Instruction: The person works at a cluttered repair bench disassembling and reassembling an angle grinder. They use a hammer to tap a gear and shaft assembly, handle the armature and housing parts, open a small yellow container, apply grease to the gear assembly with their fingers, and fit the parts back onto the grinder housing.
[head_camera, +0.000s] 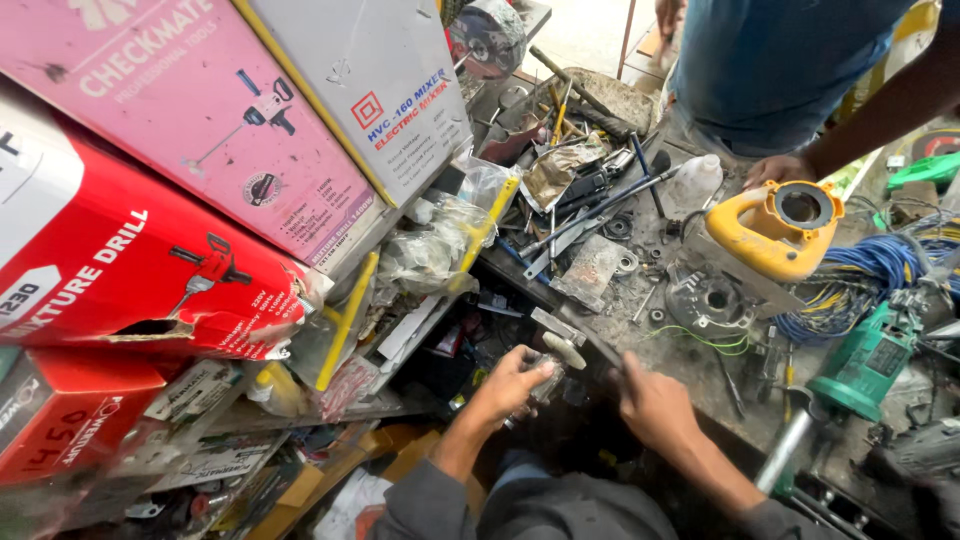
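While held, small metal part (547, 385) sits in left hand (508, 390) grip.

Bright, even daylight fills the scene, strongest at the upper edge, far beyond the fingers. Deep shadow pools just below the left hand (510, 385) and right hand (652, 400). The right hand is blurred by motion. A wide lens bends the boxes (200, 130) left of the fingers; plastic bags (440, 245) above them show glare.
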